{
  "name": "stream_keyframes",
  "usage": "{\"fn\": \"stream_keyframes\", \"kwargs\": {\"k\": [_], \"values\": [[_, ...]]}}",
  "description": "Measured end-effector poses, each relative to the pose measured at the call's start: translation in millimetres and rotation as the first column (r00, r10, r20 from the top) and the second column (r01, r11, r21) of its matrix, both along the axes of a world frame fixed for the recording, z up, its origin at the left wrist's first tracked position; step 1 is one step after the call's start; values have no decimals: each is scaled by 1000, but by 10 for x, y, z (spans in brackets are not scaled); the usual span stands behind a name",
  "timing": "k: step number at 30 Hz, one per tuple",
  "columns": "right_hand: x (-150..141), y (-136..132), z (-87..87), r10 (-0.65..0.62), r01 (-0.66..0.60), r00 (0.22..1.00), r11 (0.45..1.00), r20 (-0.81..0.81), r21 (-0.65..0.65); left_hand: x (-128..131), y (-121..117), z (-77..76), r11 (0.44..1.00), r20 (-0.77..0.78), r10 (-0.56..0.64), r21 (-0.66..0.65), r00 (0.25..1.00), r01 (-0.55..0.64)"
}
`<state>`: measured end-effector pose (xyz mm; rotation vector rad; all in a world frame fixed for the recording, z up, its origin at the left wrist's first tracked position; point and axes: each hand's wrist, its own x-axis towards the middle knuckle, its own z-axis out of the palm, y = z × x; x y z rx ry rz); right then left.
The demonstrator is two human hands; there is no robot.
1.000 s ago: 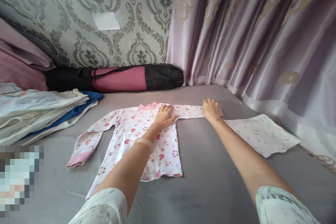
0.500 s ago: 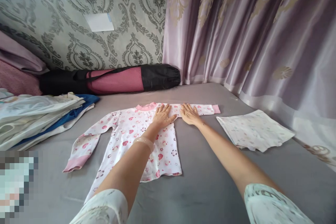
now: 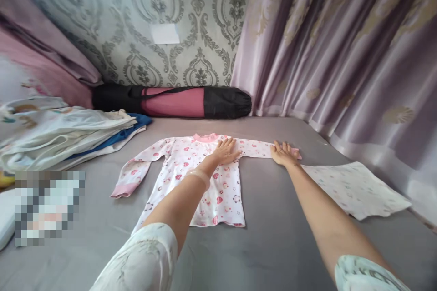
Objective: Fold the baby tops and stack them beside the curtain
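A small white long-sleeved top with pink hearts and pink cuffs lies flat on the grey bed sheet, both sleeves spread out. My left hand lies flat with fingers stretched on the top's right shoulder, just below the pink collar. My right hand presses flat on the outer end of the right sleeve, close to its pink cuff. Neither hand grips anything.
A folded pale patterned garment lies to the right of the top. A heap of white and blue clothes sits at the left. A black and pink rolled bag lies against the patterned wall. Mauve curtains hang at the right.
My right hand slid outward along the right sleeve from near the shoulder to the cuff end. My left hand stayed on the shoulder. The view shifted to the left.
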<state>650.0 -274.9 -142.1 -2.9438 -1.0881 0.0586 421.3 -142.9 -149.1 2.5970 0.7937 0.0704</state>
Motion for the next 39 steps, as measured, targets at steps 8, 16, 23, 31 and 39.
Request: {"fn": "stream_keyframes", "kwargs": {"k": [8, 16, 23, 31, 39], "values": [[-323, 98, 295, 159, -163, 983, 986, 90, 40, -1458, 217, 242, 983, 320, 46, 156, 946, -100], [-1483, 825, 135, 564, -562, 826, 821, 12, 98, -3011, 372, 236, 683, 188, 672, 214, 716, -698], [-2084, 1284, -122, 514, -495, 844, 857, -156, 147, -3347, 201, 312, 544, 25, 839, -6, 544, -839], [-2171, 1338, -115, 469, -449, 883, 858, -22, 249, -3490, 203, 294, 588, -64, 793, -181, 606, -788], [-2999, 1685, -9, 730, -671, 674, 669, -111, 319, -3432, 342, 307, 546, -31, 802, -366, 596, -754]]}}
